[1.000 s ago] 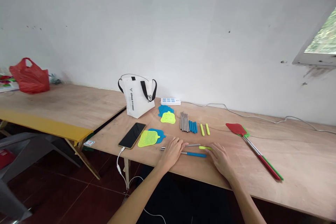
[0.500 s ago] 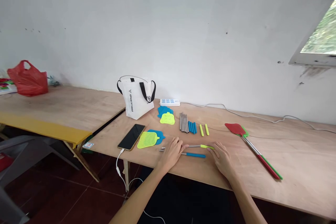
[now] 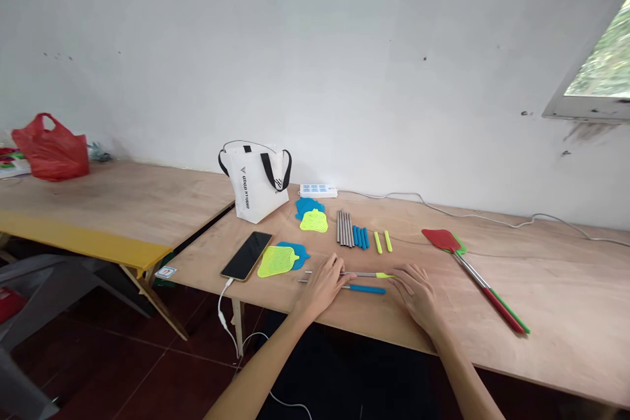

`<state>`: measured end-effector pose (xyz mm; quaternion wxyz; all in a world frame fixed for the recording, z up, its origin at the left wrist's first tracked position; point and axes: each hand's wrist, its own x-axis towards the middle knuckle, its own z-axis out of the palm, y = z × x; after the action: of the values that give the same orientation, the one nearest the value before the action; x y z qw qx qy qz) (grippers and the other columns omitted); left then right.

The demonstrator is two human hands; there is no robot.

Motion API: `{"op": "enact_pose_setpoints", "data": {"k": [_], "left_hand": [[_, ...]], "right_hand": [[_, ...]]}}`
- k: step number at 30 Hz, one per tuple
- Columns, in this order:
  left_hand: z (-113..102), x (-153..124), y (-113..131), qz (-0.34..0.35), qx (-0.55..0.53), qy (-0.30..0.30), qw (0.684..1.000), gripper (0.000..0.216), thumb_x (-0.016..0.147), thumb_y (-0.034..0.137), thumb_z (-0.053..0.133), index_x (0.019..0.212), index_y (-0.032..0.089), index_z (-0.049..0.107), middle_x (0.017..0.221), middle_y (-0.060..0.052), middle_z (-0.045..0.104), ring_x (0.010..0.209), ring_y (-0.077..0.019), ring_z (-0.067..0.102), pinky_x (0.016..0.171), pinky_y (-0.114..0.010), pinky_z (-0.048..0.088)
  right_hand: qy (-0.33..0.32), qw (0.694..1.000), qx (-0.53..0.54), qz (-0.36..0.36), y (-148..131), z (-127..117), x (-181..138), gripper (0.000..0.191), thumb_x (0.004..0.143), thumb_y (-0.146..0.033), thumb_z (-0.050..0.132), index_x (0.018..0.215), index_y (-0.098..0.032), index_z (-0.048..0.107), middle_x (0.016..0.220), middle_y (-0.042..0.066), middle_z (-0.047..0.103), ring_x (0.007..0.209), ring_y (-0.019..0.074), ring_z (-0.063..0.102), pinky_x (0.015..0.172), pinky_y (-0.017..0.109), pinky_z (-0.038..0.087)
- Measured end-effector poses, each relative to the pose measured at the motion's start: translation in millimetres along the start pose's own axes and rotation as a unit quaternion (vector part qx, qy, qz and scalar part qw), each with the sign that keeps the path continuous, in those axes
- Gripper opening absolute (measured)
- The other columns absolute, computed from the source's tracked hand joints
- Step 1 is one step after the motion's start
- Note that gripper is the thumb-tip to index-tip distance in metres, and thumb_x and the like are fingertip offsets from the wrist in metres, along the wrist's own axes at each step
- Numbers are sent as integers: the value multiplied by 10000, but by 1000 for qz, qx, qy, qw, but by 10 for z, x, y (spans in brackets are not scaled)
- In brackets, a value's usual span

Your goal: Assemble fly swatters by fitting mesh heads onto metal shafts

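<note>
A slim silvery rod (image 3: 365,274) lies crosswise near the front edge of the wooden tabletop (image 3: 551,282), its right end meeting a smooth lime-yellow sleeve (image 3: 382,275); how far the one sits inside the other is too small to tell. The left hand (image 3: 323,282) grips the rod between thumb and fingers, hiding part of its length, and the right hand (image 3: 415,289) has its fingertips closed on the sleeve's far end. Just in front, a blue-handled rod (image 3: 367,289) lies nearly parallel, passing partly beneath the left hand. Farther back on the pale, faintly grained board are a row of bare metal rods (image 3: 344,230), blue sleeves (image 3: 361,237) beside them and two yellow sleeves (image 3: 388,241). Toward the left, perforated yellow and blue swatter heads (image 3: 277,261) overlap beside a dark-screened phone (image 3: 247,256) with a white cord; on the right rest a red swatter and a green one (image 3: 492,300), side by side. A white tote bag (image 3: 256,190) and a power strip (image 3: 318,191) stand near the scuffed white wall (image 3: 344,65). Beyond, the room shows another table (image 3: 123,197) bearing a red plastic bag (image 3: 54,151), a dark red tiled floor (image 3: 108,354), and a window (image 3: 603,59) onto greenery.
</note>
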<state>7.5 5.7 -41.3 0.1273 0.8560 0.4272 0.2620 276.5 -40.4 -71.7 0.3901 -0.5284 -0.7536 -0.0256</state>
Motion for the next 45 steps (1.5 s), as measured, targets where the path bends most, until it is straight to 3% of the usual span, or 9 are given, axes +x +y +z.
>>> {"op": "enact_pose_setpoints", "data": {"k": [8, 14, 21, 25, 28, 33, 36, 39, 45], "left_hand": [[-32, 12, 33, 15, -25, -25, 999, 238, 1065, 403, 448, 911, 231, 503, 982, -2, 574, 835, -178, 598, 700, -295, 414], [-23, -9, 17, 35, -75, -11, 997, 133, 1040, 379, 524, 1097, 260, 519, 1133, -10, 604, 1011, -193, 621, 825, -305, 464], [46, 30, 14, 22, -1, -4, 1000, 125, 1045, 314, 502, 973, 231, 562, 1044, -31, 644, 986, -219, 598, 906, -376, 433], [25, 26, 20, 31, -4, -4, 999, 133, 1038, 323, 519, 949, 226, 535, 1018, -24, 647, 986, -218, 595, 904, -379, 418], [12, 9, 37, 52, -6, -9, 999, 159, 1009, 345, 572, 917, 227, 519, 996, -11, 637, 981, -215, 592, 874, -361, 414], [12, -11, 53, 83, 22, -21, 996, 125, 928, 280, 635, 904, 227, 524, 1003, -14, 632, 991, -225, 584, 871, -368, 404], [18, -12, 41, 76, 33, -17, 996, 75, 899, 181, 591, 928, 229, 542, 1031, -24, 639, 1030, -238, 579, 913, -392, 394], [37, -8, 11, 66, 38, -4, 997, 168, 884, 94, 520, 968, 236, 555, 1070, -27, 645, 1063, -240, 576, 960, -415, 383], [70, -1, -23, 27, 41, 23, 999, 177, 929, 107, 469, 1018, 238, 548, 1111, -36, 631, 1073, -240, 577, 987, -417, 399]], "right_hand": [[-56, 997, -7, -43, -254, 87, 61, 301, 1044, -370, 450, 1101, -296, 736, 1008, 48, 741, 904, 221, 648, 843, 390, 465], [-66, 997, -2, -26, -447, 186, 85, 331, 1054, -380, 412, 1158, -307, 717, 1041, 63, 735, 947, 247, 640, 876, 427, 472], [-65, 998, -18, 8, -441, 174, 76, 327, 1056, -383, 392, 1213, -320, 671, 1111, 62, 723, 1041, 250, 645, 944, 446, 471], [-105, 994, -7, -12, -502, 152, 90, 247, 1029, -409, 470, 1149, -312, 663, 1158, 48, 714, 1093, 247, 640, 983, 445, 458], [-127, 992, -1, -20, -538, 148, 94, 185, 998, -323, 513, 1137, -303, 634, 1157, 36, 709, 1096, 236, 636, 1007, 444, 444], [-105, 994, -35, -10, -515, 181, 75, 218, 945, -194, 497, 1088, -300, 622, 1076, 20, 719, 1026, 222, 655, 954, 408, 461], [-90, 994, -60, -9, -463, 183, 62, 194, 949, -187, 477, 1036, -291, 616, 1042, 18, 719, 981, 218, 660, 900, 387, 466], [-71, 994, -86, -5, -368, 168, 44, 178, 950, -194, 465, 1008, -288, 605, 998, 25, 717, 955, 228, 661, 894, 398, 455], [-37, 993, -104, 50, -153, 172, -8, 195, 938, -186, 435, 1023, -281, 582, 1034, 35, 704, 987, 247, 653, 903, 423, 461]]}}
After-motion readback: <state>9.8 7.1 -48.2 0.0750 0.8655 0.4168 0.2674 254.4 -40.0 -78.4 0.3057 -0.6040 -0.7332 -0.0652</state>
